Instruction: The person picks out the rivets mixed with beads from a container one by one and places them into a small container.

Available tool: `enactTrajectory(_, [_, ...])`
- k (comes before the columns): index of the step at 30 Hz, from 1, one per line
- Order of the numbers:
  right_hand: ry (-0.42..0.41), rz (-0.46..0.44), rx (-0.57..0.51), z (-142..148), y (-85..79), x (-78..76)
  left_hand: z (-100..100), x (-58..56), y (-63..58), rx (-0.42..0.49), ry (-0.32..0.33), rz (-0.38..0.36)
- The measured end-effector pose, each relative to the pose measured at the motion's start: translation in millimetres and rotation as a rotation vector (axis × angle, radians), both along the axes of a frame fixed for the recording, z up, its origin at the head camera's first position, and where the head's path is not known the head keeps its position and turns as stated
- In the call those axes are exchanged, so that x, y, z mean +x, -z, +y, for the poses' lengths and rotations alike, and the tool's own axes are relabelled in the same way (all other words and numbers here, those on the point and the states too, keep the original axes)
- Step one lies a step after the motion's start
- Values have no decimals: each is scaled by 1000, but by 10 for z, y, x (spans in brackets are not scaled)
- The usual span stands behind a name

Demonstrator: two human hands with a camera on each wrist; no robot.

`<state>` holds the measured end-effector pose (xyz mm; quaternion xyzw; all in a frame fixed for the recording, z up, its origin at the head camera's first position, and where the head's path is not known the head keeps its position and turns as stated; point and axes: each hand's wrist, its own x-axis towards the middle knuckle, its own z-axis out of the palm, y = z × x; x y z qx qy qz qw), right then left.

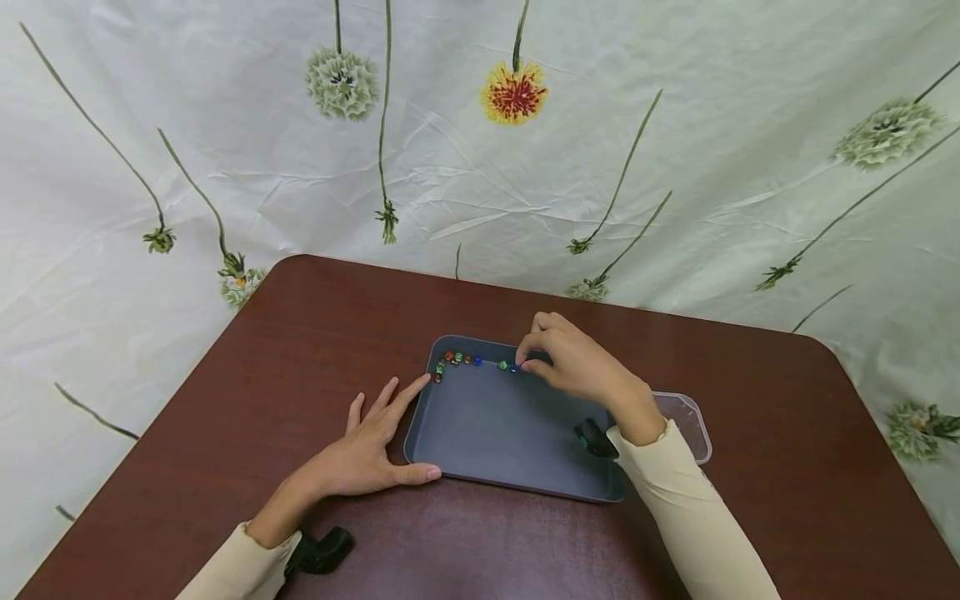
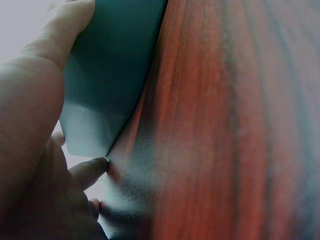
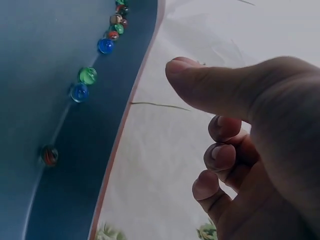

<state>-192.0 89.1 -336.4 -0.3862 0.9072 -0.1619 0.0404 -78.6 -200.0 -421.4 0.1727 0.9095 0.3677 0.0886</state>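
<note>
A grey rectangular tray [image 1: 517, 429] lies on the table with small glass marbles along its back edge. My left hand [image 1: 367, 450] is spread at its left end, thumb at the front rim and index fingertip by the left side. In the left wrist view that thumb [image 2: 75, 20] lies on the tray's edge. Over the back right rim hovers my right hand [image 1: 573, 358], fingers loosely bent and nothing showing between them. The right wrist view shows a green marble [image 3: 87, 75] against a blue marble [image 3: 79, 92], with an orange-and-dark marble [image 3: 49, 156] apart from them.
A clear plastic container [image 1: 686, 425] stands at the tray's right, partly behind my right forearm. The reddish-brown table [image 1: 780, 467] extends all round. Behind its far edge hangs a white cloth [image 1: 450, 167] printed with flowers. A cluster of several marbles [image 1: 450, 358] fills the tray's back left corner.
</note>
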Motion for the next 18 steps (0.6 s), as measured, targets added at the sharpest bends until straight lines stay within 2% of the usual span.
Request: enactTrajectory(18, [-141,113,58,-503,237,-298,-1,-6,28,18,4,-8])
